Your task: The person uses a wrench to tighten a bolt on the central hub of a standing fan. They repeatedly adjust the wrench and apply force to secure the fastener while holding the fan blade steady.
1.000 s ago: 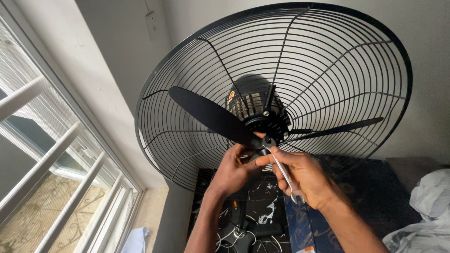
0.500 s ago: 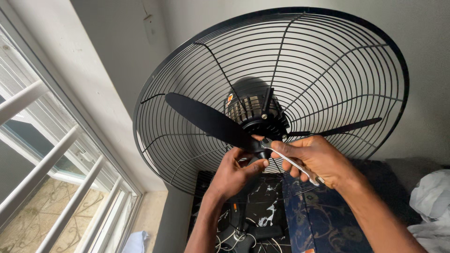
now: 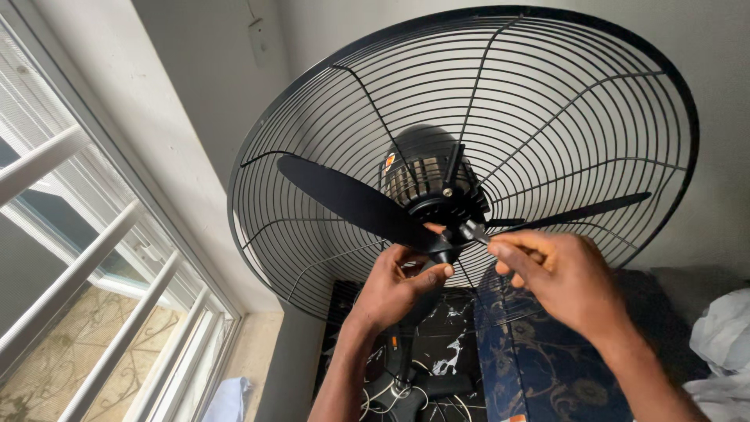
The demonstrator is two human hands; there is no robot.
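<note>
A large black fan fills the view, with a round wire guard (image 3: 625,101), a motor housing (image 3: 422,168) and dark blades (image 3: 351,203). My left hand (image 3: 394,289) reaches up from below and grips the blade hub (image 3: 447,248), thumb pressed against its underside. My right hand (image 3: 566,285) comes in from the right, back of the hand toward me, its fingertips pinched on a thin metal tool (image 3: 474,232). Only the tool's tip shows, right at the hub. The rest is hidden behind the hand.
A window with white bars (image 3: 86,258) runs along the left. Below the fan are a black marbled surface (image 3: 437,352) with cables, a dark blue patterned cloth (image 3: 539,367) and white fabric (image 3: 723,336) at the right edge. Grey walls stand behind.
My right hand has turned over and closed in on the hub, hiding the silver tool's shaft. My left hand stays on the hub. The view has shifted slightly closer.
</note>
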